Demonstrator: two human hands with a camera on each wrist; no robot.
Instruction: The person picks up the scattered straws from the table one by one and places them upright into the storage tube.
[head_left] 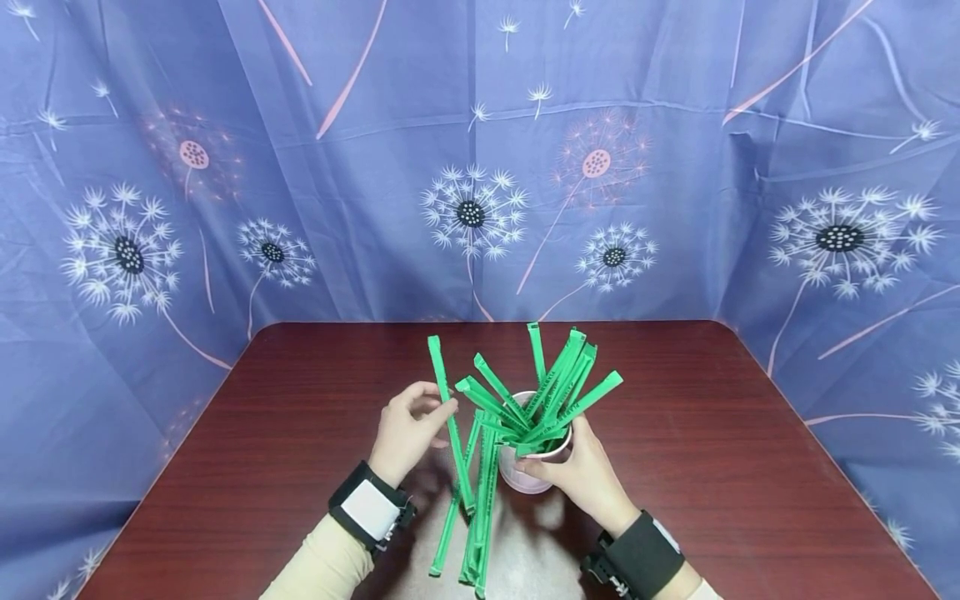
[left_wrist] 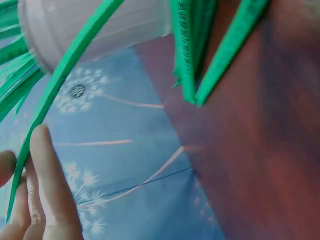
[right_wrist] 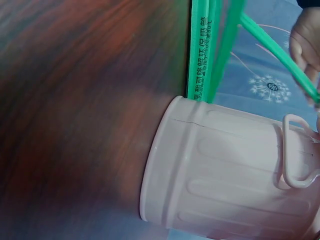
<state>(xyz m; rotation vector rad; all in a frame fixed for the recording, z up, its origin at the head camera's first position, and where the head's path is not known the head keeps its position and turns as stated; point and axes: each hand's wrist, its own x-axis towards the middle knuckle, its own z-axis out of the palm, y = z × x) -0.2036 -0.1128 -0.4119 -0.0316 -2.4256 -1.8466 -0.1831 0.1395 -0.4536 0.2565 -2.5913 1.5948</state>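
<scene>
My left hand (head_left: pixel 408 429) pinches a green paper-wrapped straw (head_left: pixel 452 425) near its upper part; its lower end hangs over a small pile of wrapped straws (head_left: pixel 483 508) on the table. Beside that pile is a pale pink bucket-shaped cup (head_left: pixel 527 479), steadied by my right hand (head_left: pixel 588 475), whose fingers and thumb grip its right side near the rim. Several green wrapped straws (head_left: pixel 558 375) lean out of the cup in different directions. The right wrist view shows the cup's ribbed wall (right_wrist: pixel 230 165) and a small side handle (right_wrist: pixel 286 150).
A dark red-brown wooden table (head_left: pixel 300 375) bears everything. Behind it and at both sides hangs a blue curtain (head_left: pixel 375 233) with dandelion prints. Black straps with devices sit on both wrists.
</scene>
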